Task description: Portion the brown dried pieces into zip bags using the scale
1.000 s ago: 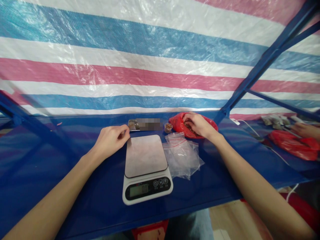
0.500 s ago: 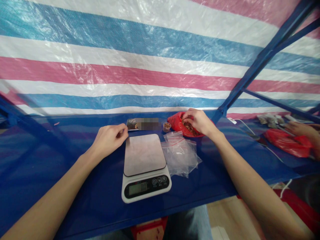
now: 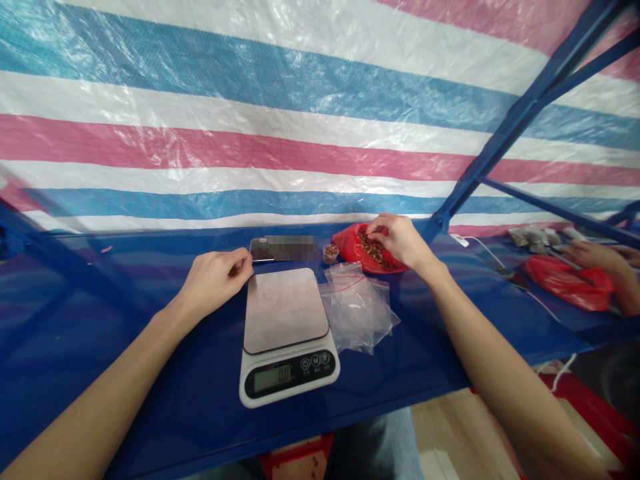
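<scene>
My left hand rests on the blue table, fingers curled loosely, just left of the back corner of a white kitchen scale. I cannot make out anything in it. My right hand sits over an open red bag of brown nuts at the back, fingers pinched down among the nuts. A small pile of clear zip bags lies between the scale and the red bag. A tiny cup with nuts stands beside the red bag.
A phone lies behind the scale. A striped tarp hangs behind the table, and a blue frame post slants up on the right. Another person's hand works at a second red bag, with a white cable nearby.
My right hand has lifted slightly inside the red bag and drawn its fingers together over the nuts. My left hand has stayed put. The view has shifted a little.
</scene>
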Demonstrator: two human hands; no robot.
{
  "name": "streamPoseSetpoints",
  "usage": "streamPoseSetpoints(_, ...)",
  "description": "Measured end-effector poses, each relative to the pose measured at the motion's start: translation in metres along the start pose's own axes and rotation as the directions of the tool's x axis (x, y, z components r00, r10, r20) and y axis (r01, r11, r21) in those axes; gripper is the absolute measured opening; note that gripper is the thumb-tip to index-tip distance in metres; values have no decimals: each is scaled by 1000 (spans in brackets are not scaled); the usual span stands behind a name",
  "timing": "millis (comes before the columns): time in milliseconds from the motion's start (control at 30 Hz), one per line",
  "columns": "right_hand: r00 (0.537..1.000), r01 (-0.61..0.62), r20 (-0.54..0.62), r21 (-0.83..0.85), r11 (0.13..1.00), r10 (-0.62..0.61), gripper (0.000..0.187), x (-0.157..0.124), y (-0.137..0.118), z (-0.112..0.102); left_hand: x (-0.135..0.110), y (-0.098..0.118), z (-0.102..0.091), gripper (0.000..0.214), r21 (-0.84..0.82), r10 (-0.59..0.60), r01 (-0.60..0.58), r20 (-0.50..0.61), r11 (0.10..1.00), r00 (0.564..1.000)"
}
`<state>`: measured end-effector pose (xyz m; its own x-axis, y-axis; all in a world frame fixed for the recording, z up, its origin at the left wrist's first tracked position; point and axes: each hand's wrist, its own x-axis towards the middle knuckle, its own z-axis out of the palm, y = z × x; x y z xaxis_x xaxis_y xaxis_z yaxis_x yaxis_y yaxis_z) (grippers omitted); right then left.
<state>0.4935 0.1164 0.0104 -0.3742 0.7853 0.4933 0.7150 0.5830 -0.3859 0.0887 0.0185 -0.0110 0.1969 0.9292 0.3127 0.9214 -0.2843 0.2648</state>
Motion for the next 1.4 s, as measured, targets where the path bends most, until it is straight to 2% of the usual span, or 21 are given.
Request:
streamPoseSetpoints(100,993,-58,-90,150,987,72,5,0,-15,4,0,0,0,27,1,3,-3,2,1000,1000)
streamPoseSetpoints(167,985,-87,-117,309,947,129,16,0,-32,13,0,-1,1,26,0,2,-2,7,1000,1000)
streamPoseSetpoints(233,986,-78,-106,393,916,130,20,0,-49,26,0,-1,1,26,0,3,-3,7,1000,1000)
streamPoseSetpoints(367,999,9,-45,302,953,5,10,0,-69,52,0,1,0,27,-3,6,-6,1,1000,1000)
streamPoseSetpoints(467,999,47,-6,245,968,-47,5,1,-72,60,0,2,-1,27,-13,-3,4,10,1000,1000)
streamPoseSetpoints(533,998,66,-33,225,972,-60,5,2,-72,58,0,3,-2,27,-19,1,-1,17,1000,1000)
streamPoseSetpoints(633,984,72,-178,220,973,-33,9,5,-69,45,0,3,-1,27,-20,7,-7,15,1000,1000)
streamPoseSetpoints(700,957,23,-287,225,974,43,15,7,-61,32,-1,2,-1,26,-18,5,-4,8,1000,1000)
streamPoseSetpoints(767,945,-54,-307,197,979,113,18,6,-45,19,-1,1,0,26,-19,2,-2,5,1000,1000)
streamPoseSetpoints(900,972,-180,-149,27,983,182,19,-1,-7,2,-1,1,0,26,-21,5,-4,8,1000,1000)
streamPoseSetpoints(967,974,-198,-116,-37,980,192,21,-4,2,-1,-1,1,0,26,-21,3,-3,8,1000,1000)
streamPoseSetpoints(1067,983,-131,-134,-60,990,122,23,-4,-6,4,0,1,0,26,-19,-4,4,6,1000,1000)
streamPoseSetpoints(1167,994,14,-111,-1,1000,-14,24,5,-27,18,0,1,0,26,-17,2,-2,8,1000,1000)
streamPoseSetpoints(1300,980,141,139,7,990,-140,25,28,-44,41,-1,1,0,26,-19,12,-11,12,1000,1000)
streamPoseSetpoints(1400,923,161,344,60,985,-172,28,46,-41,52,-1,0,0,26,-21,15,-15,4,1000,1000)
